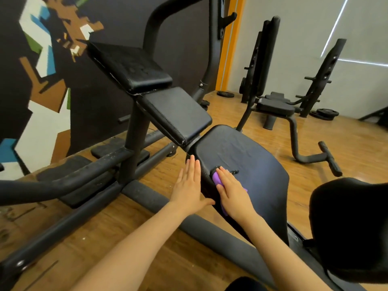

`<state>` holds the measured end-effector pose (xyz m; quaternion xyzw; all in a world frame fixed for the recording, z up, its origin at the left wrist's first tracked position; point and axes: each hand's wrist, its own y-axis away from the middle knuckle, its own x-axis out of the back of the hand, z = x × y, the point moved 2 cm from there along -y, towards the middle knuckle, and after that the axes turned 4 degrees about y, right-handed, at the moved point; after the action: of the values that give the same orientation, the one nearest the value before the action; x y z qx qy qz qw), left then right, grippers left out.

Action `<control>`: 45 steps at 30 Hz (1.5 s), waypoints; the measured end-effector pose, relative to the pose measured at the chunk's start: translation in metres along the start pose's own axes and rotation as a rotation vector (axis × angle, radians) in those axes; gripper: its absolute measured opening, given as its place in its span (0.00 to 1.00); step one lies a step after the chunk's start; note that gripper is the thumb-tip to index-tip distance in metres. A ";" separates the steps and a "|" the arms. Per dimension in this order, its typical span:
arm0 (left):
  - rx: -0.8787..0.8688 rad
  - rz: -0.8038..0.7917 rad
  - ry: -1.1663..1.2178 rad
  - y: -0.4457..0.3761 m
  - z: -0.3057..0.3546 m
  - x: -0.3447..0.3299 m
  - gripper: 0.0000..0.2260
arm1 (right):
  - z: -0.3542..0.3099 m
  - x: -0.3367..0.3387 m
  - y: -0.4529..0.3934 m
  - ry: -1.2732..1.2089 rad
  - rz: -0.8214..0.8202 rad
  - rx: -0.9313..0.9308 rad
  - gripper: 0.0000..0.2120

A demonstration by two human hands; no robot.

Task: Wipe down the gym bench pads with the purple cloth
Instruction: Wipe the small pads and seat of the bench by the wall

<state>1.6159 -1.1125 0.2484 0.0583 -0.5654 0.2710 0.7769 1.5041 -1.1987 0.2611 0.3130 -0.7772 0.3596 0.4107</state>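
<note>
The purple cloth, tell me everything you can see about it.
The purple cloth looks soft and bunched, and is mostly hidden: only a bright fold beside the fingers and slivers by the wrist show. It lies near the left edge of the large black seat pad, pressed flat under the right hand, whose fingers are straight. The left hand is beside it and does not touch it.

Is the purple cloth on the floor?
No, the purple cloth lies on the black bench pad, pressed flat under the right hand.
</note>
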 end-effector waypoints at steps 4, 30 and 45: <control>-0.089 -0.053 0.011 -0.001 -0.009 0.007 0.53 | -0.011 0.002 -0.015 0.040 -0.008 0.011 0.21; -0.294 0.513 0.127 -0.058 -0.100 0.109 0.23 | -0.051 0.014 -0.165 -0.490 0.252 -0.012 0.15; 0.262 0.369 -0.269 -0.149 -0.193 0.205 0.36 | -0.162 -0.014 -0.387 -0.297 0.114 0.207 0.18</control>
<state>1.8951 -1.0892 0.3985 0.0901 -0.6246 0.4688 0.6181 1.8801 -1.2750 0.4313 0.3589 -0.8044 0.4103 0.2363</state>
